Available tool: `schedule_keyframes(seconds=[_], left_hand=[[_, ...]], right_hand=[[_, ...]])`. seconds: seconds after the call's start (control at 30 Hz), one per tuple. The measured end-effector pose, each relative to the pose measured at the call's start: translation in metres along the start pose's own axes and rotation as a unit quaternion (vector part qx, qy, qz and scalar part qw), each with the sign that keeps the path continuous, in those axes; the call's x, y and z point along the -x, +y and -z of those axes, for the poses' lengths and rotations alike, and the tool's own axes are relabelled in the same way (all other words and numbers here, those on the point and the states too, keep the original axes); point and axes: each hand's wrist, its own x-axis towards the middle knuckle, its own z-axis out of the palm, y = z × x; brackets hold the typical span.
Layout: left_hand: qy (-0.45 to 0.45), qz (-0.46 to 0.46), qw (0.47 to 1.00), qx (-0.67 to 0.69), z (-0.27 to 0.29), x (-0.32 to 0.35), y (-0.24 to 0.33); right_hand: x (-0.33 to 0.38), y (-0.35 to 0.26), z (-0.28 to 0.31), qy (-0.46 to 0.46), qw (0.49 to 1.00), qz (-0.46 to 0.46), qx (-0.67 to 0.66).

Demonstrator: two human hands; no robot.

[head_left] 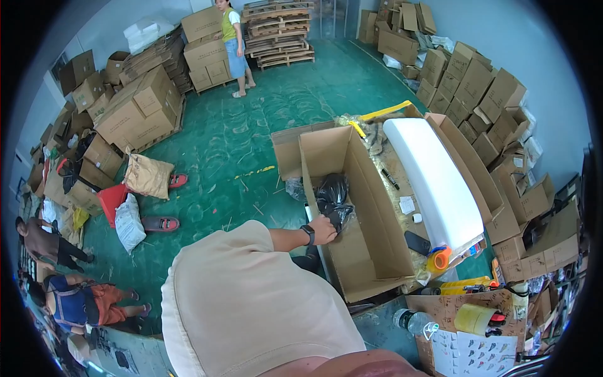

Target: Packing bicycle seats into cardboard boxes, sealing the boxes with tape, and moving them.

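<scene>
My left hand, with a dark watch on the wrist, reaches over the near left wall of a long open cardboard box. Its fingers are curled at the lower end of a black plastic bag lying inside the box and seem to grip it; the fingertips are partly hidden. A beige sleeve covers the upper arm. My right hand is out of view.
Right of the box lie a long white roll, a black marker, a phone and an orange-topped tape dispenser. A clear bottle lies nearer. Stacked cartons line the left; another person stands far back.
</scene>
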Motion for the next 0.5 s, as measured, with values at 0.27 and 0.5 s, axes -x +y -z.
schedule_keyframes(seconds=[0.27,0.5], left_hand=[[-0.093,0.018,0.994,-0.057,-0.005,-0.008,0.006],[-0.137,0.019,0.990,-0.014,-0.006,-0.026,0.018]], right_hand=[[-0.126,0.016,0.024,-0.097,0.953,0.098,-0.270],[-0.230,0.002,0.042,-0.356,0.877,-0.108,0.304]])
